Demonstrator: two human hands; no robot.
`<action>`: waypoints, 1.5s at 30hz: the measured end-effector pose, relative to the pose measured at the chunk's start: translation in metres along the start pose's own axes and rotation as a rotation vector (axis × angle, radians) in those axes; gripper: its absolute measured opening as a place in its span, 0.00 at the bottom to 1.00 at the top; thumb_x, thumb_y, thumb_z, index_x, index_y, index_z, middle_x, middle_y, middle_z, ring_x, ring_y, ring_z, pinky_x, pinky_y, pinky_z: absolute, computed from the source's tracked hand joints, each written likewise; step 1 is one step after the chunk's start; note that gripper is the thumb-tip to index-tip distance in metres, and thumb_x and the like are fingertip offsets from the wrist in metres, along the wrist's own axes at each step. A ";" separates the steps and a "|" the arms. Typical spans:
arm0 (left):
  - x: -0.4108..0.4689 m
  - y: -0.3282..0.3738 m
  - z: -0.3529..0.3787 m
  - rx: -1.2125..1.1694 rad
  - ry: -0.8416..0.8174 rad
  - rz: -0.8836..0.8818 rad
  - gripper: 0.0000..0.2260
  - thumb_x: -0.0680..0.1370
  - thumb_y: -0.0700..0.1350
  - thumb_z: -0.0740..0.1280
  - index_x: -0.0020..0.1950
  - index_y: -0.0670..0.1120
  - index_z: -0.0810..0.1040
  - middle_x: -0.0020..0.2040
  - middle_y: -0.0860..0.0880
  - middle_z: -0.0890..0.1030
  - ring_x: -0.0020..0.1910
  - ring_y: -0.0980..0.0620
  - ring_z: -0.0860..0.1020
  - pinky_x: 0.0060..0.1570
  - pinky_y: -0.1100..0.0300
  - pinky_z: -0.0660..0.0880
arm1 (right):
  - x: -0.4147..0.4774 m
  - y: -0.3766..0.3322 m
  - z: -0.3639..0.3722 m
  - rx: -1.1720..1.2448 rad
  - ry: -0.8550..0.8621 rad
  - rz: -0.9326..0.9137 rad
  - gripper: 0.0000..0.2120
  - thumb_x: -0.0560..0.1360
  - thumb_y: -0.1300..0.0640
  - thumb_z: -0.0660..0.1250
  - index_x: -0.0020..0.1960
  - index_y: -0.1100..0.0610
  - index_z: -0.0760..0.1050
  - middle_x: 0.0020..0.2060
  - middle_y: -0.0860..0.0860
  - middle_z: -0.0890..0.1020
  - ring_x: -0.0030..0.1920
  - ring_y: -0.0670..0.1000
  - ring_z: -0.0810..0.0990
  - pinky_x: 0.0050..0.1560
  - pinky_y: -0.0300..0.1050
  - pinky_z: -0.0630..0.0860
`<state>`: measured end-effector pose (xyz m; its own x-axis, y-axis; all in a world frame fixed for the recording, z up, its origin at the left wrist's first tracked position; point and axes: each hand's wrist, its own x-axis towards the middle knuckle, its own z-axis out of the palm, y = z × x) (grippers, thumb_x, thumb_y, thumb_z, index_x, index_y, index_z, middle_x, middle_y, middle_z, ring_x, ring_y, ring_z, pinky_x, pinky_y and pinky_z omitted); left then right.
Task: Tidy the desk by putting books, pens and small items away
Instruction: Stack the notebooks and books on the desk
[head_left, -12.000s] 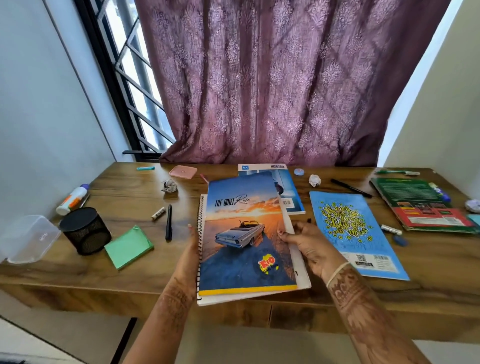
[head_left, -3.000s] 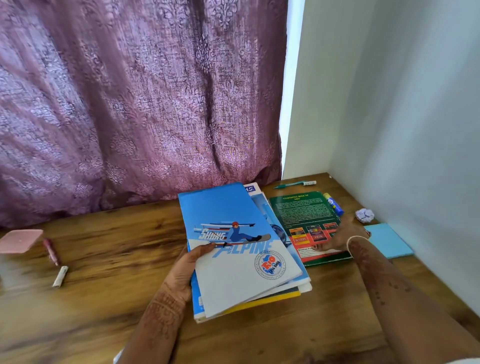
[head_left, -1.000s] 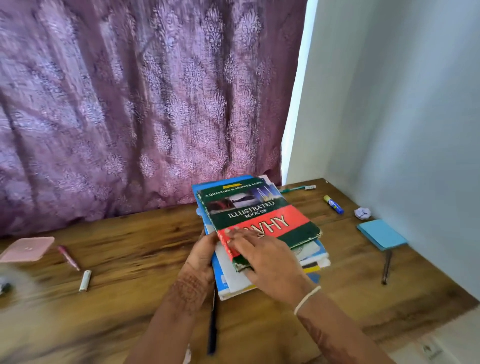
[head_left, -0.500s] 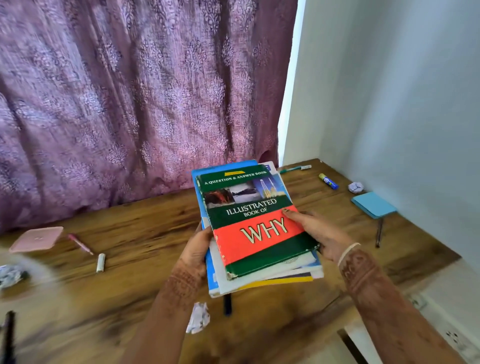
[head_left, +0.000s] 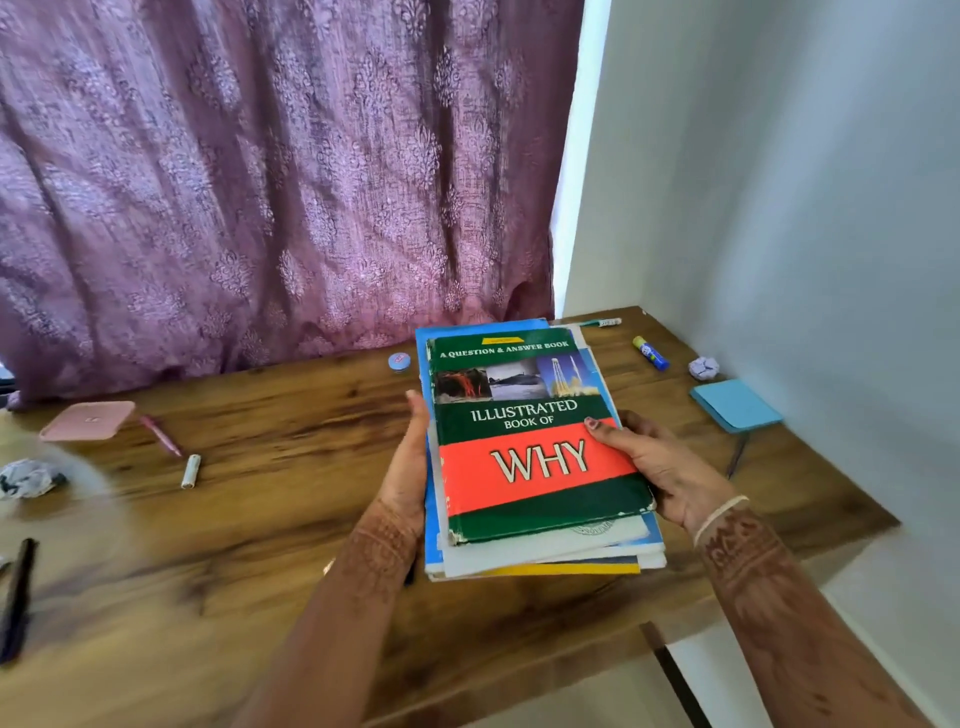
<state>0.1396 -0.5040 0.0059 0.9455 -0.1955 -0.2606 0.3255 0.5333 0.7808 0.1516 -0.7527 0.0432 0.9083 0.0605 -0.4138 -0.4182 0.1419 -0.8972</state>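
Forearms rise from the bottom edge, both cut off by the frame. The left hand (head_left: 410, 467) lies along the left side of a stack of books (head_left: 545, 551), its thumb up against the edge and its fingers hidden underneath. The right hand (head_left: 662, 467) grips the opposite side, thumb pressed on the cover and fingers out of sight below. On top sits a green book (head_left: 535, 441) titled "Illustrated Book of Why"; the books beneath show only as thin blue, white and yellow edges. Whether the stack touches the desk (head_left: 234, 597) cannot be told.

At the near left edge a black pen (head_left: 15, 597) is blurred and partly cut off. Further back lie a crumpled paper (head_left: 26, 478), a small white cylinder (head_left: 190, 471), a pink pen (head_left: 161, 435) and a pink square item (head_left: 87, 420). To the right, a blue pad (head_left: 735, 405) covers one end of a dark pen (head_left: 736, 457). Beyond it are a paper ball (head_left: 704, 368), a glue stick (head_left: 650, 353) and a green pen (head_left: 602, 322), half hidden behind the stack. A small blue round thing (head_left: 399, 361) sits just before the curtain (head_left: 260, 182).
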 end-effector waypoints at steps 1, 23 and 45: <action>-0.006 -0.001 0.005 0.023 0.020 -0.007 0.28 0.77 0.64 0.58 0.67 0.47 0.76 0.61 0.38 0.80 0.58 0.36 0.79 0.56 0.39 0.77 | 0.000 -0.001 -0.001 -0.012 -0.017 -0.001 0.31 0.68 0.55 0.76 0.67 0.57 0.69 0.46 0.60 0.85 0.39 0.57 0.85 0.38 0.55 0.83; -0.199 0.019 -0.099 0.048 0.675 0.230 0.27 0.68 0.43 0.75 0.65 0.42 0.73 0.55 0.34 0.82 0.38 0.40 0.83 0.40 0.45 0.82 | -0.047 0.058 0.149 -0.203 -0.592 -0.007 0.21 0.69 0.61 0.75 0.59 0.62 0.74 0.45 0.59 0.85 0.42 0.55 0.86 0.40 0.49 0.83; -0.270 0.015 -0.248 0.148 0.780 0.018 0.20 0.72 0.42 0.74 0.60 0.42 0.72 0.47 0.36 0.84 0.35 0.42 0.84 0.35 0.48 0.82 | -0.079 0.181 0.291 -0.516 -0.285 -0.005 0.20 0.70 0.52 0.76 0.56 0.62 0.76 0.46 0.58 0.84 0.46 0.57 0.84 0.51 0.56 0.81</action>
<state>-0.1078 -0.2391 -0.0525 0.7055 0.4741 -0.5268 0.3562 0.4055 0.8419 0.0056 -0.4444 -0.0417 0.8457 0.3344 -0.4159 -0.2973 -0.3519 -0.8876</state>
